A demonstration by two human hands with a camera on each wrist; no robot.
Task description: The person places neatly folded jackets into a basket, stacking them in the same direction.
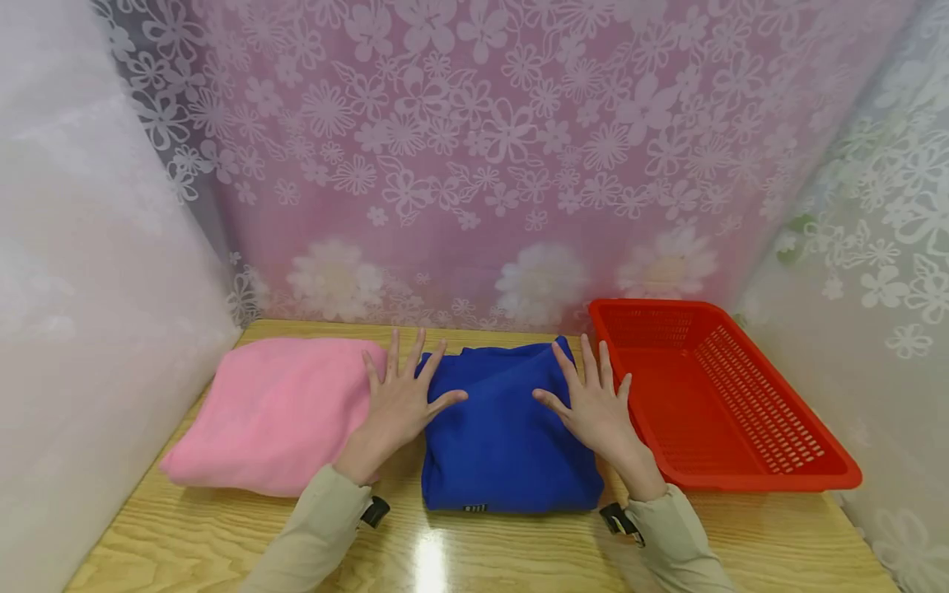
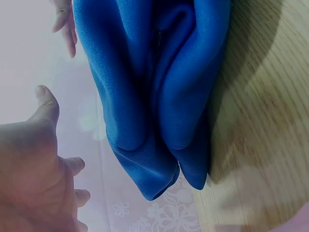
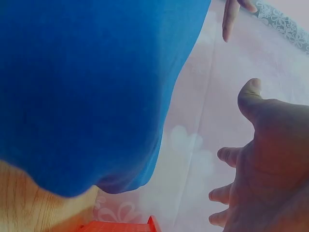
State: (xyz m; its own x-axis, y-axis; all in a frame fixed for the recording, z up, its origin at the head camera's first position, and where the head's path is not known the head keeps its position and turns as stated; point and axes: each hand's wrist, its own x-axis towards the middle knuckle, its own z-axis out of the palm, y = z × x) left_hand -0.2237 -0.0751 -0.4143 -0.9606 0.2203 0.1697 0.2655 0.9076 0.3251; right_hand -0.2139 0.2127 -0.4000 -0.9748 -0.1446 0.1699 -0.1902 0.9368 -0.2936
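So the biggest thing here is the pink-purple floral backdrop, then the wooden table in front of it. Next up is the red basket on the right, no contents that I can see, and its near side sits pretty close to the right hand's side of things, so I'd guess a wide sweep that way could bump the rim and shove it. Then the pink cloth, folded into a puffy bundle on the left; it's near enough that a sloppy grab from the left might drag it along. The blue cloth lies folded on the table between those two, just a touch smaller. Its left side shows loose, rolled layers, so imo pinching only the top one would make the whole fold flop open, and lifting unevenly could do the same. Both hands are empty, fingers spread wide: the left hand over the gap between the cloths, the right hand over the blue one's far right part. The wrist views show them raised, not touching it. Smallest bit is a dark label on the front edge.
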